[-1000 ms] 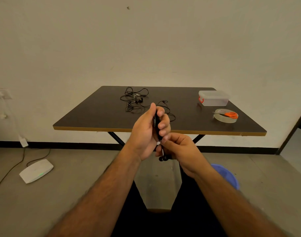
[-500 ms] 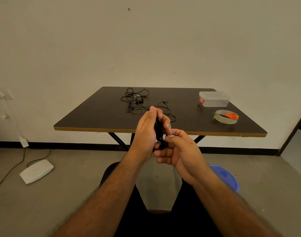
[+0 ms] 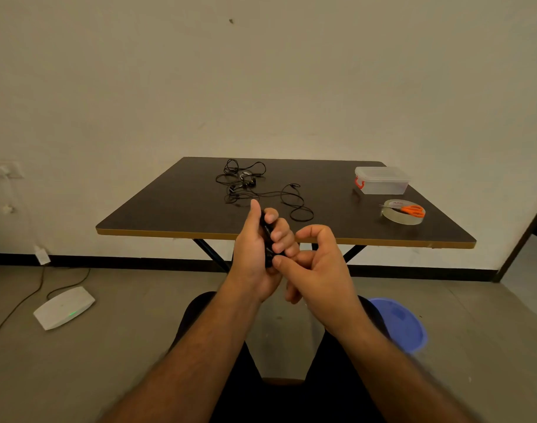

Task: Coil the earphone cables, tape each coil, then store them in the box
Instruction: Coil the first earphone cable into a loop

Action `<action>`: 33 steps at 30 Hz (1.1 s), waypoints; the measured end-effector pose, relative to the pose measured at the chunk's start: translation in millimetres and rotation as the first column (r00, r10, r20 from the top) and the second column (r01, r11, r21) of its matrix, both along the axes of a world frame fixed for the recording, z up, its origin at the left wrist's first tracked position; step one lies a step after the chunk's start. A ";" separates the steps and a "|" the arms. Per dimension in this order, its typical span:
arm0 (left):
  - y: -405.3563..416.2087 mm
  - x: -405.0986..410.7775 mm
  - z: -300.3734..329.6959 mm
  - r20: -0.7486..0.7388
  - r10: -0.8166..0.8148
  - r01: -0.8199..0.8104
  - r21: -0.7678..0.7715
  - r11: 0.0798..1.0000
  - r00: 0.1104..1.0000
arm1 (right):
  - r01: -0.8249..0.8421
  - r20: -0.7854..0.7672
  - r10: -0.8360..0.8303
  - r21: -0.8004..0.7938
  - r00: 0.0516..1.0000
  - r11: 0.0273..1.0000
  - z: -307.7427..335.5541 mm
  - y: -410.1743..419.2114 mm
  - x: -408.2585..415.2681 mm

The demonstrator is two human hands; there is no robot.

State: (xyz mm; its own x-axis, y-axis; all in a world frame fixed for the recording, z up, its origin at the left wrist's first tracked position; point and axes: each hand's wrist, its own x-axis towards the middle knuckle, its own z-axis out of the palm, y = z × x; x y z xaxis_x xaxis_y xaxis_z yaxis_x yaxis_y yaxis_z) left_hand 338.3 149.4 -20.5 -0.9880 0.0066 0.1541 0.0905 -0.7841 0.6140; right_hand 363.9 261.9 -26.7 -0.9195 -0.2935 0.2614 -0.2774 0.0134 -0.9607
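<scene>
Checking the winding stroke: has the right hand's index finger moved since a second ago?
Yes. The right hand has lifted its index finger up to the table edge.

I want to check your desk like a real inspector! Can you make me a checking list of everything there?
Surface: dark table with a tan edge, standing by a plain wall.
Job's things: black earphone coil held in front of the table; closed clear plastic box with a red latch; tape roll near the right edge.
Clutter: orange scissors lying on the tape roll.
Grippers: left hand grips the coil; right hand has its thumb at the coil's lower end, fingers curled.
Cables: loose earphone cables tangled on the table.
Surroundings: white router with a green light and blue bucket on the floor.
</scene>
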 end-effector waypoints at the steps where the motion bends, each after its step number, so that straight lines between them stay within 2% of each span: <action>1: -1.7 -0.1 -0.4 0.013 -0.008 0.008 0.013 1.000 1.000 | 0.026 -0.044 -0.024 0.043 0.999 0.999 -1.1 -0.4 -0.8; 5: -12.3 -0.2 -1.7 0.024 -0.078 0.077 0.007 0.997 0.997 | 0.074 -0.181 -0.044 0.163 0.983 0.984 -2.3 7.2 -7.8; 9: -21.3 1.5 -3.7 -0.025 -0.280 0.279 -0.041 0.959 0.960 | 0.072 -0.064 -0.067 0.067 0.996 0.995 5.4 19.6 -21.6; 13: -23.2 -0.8 -5.8 -0.110 -0.534 0.531 -0.057 0.845 0.838 | -0.174 0.122 0.166 0.055 0.979 0.983 9.9 26.2 -32.3; 15: -24.5 -2.6 -7.5 -0.124 -0.578 0.575 -0.060 0.816 0.806 | -0.227 0.125 0.217 0.067 0.968 0.972 11.1 26.8 -34.1; 18: -27.8 -4.6 -11.6 -0.096 -0.585 0.580 -0.076 0.811 0.805 | -0.211 0.111 0.205 0.046 0.973 0.976 9.2 25.9 -37.7; 21: -27.8 -3.1 -10.7 -0.002 -0.505 0.503 -0.098 0.859 0.863 | -0.215 0.142 0.214 -0.006 0.967 0.977 4.2 23.8 -39.6; 25: -19.0 -2.0 -4.6 0.167 -0.226 0.257 -0.193 0.947 0.960 | -0.118 0.108 0.121 -0.038 0.987 0.992 -5.5 15.7 -42.4; 28: -11.2 -3.7 -3.9 0.220 -0.028 0.100 -0.326 0.940 0.975 | -0.011 0.059 0.013 -0.034 0.998 0.999 -14.5 8.4 -43.1; 33: -5.1 -7.0 -6.8 0.255 0.215 -0.075 -0.467 0.881 0.943 | 0.142 -0.048 -0.140 0.038 0.989 0.989 -29.5 -4.3 -45.3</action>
State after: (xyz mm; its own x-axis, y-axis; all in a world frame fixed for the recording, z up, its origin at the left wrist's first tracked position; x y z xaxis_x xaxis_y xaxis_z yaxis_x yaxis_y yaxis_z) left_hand 331.3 144.3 -27.3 -0.9820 -0.1418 -0.1250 -0.0560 -0.4131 0.9089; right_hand 318.5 257.6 -56.1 -0.9402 -0.1728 0.2935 -0.3124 0.0946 -0.9452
